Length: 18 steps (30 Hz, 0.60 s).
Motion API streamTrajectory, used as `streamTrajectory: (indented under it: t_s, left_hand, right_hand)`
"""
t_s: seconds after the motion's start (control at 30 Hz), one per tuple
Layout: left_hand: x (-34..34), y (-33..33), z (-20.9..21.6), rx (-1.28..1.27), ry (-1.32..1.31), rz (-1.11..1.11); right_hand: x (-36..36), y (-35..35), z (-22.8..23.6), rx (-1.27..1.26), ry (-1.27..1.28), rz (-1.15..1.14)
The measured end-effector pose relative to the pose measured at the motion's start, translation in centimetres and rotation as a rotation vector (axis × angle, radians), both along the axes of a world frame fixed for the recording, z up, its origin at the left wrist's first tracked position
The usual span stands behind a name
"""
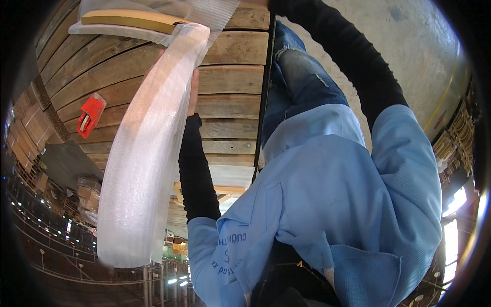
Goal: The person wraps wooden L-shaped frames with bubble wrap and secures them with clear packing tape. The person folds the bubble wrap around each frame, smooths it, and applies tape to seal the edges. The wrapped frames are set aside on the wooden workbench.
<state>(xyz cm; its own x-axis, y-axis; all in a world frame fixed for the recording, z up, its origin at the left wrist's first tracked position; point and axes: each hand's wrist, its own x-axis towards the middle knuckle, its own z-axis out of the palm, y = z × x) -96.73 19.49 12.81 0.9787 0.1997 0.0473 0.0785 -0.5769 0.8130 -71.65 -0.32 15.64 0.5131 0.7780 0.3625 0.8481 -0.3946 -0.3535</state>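
A long curved piece wrapped in translucent white foam sheet (pixel 143 148) stands over the left side of the slatted wooden table. My left hand (pixel 195 91) grips it from beneath, its thumb side showing along the right edge and fingertips at the left edge. Past its far end, a curved light-wood piece (pixel 133 19) lies on a spread foam sheet (pixel 215 13). My right arm (pixel 353 48) reaches to the upper edge, where only a sliver of my right hand (pixel 257 2) shows near that sheet; its fingers are hidden.
A red tape dispenser (pixel 92 113) rests on the slatted table (pixel 232 79), left of the wrapped piece. Light wooden parts (pixel 220 190) sit beside my left forearm. Cardboard boxes (pixel 30 128) are stacked at the far left. Concrete floor (pixel 409 46) stretches to the right.
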Motion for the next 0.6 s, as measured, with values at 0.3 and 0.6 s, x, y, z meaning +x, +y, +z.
streamTrajectory:
  t_s: [0.3, 0.6]
  left_hand:
    - [-4.4, -4.8, 1.8, -0.411, -0.084, 0.721]
    - [-5.9, -7.6, 4.5, -1.132, -0.421, 1.382]
  right_hand:
    - [-10.8, 6.3, -3.1, 0.132, 0.252, 0.417]
    - [-12.7, 10.3, -2.2, -0.137, 0.222, 0.674]
